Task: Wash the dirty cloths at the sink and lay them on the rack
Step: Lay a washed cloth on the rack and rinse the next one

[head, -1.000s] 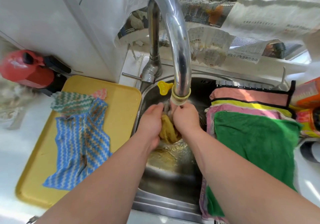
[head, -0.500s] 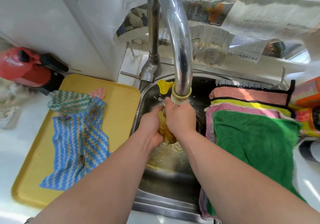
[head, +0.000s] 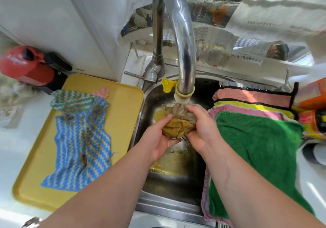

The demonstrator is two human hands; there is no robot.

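Head view looks down into a round steel sink (head: pixel 176 183) with a shiny wall. Both hands are clamped on one wet mustard cloth (head: pixel 178 128), which is bunched into a wrinkled lump just under the spout of the curved chrome tap (head: pixel 183 42). The left hand (head: pixel 158 140) grips the cloth from below and from the side with curled fingers, and the right hand (head: pixel 201 130) wraps round its other side. A twisted stream of water (head: pixel 178 110) falls on the top of the lump. On the white worktop (head: pixel 10 139) at the left lies a flat yellow plastic tray (head: pixel 123 111) with rounded corners. It carries a blue cloth (head: pixel 82 150) with a zigzag weave and brown stains, and above that a crumpled green zigzag cloth (head: pixel 70 100). At the right side of the sink a fluffy green towel (head: pixel 261 148) lies over pink and yellow cloths; a salmon cloth (head: pixel 252 98) with a black border is behind them. Printed newspaper (head: pixel 264 7) hangs behind the tap
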